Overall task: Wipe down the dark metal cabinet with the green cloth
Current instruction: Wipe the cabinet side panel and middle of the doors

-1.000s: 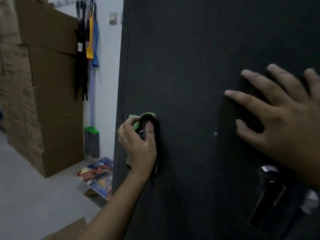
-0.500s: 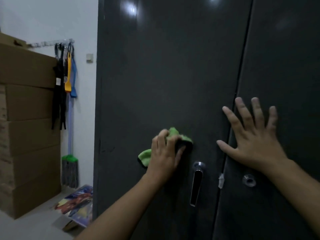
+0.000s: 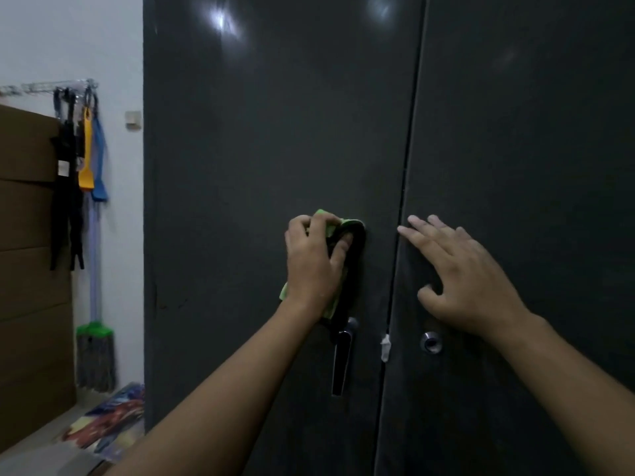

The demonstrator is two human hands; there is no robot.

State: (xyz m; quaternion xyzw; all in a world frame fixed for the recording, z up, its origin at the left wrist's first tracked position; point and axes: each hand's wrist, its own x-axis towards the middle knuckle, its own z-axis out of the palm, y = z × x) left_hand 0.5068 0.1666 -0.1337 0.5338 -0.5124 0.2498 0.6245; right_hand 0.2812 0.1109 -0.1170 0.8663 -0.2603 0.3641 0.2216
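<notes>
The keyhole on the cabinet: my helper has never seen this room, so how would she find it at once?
Start at the dark metal cabinet and follow the seam between its two doors down to handle height. The keyhole is the small round silver lock on the right door, just below the right hand. Unlike the long lever handle on the left door, it is a flat ring.

The left hand [image 3: 314, 266] presses the cloth [image 3: 347, 231] on the cabinet [image 3: 275, 132] at frame centre, above the handle [image 3: 342, 359]; the right hand [image 3: 470, 280] lies right of it; boxes [image 3: 27, 269] stand far left
</notes>
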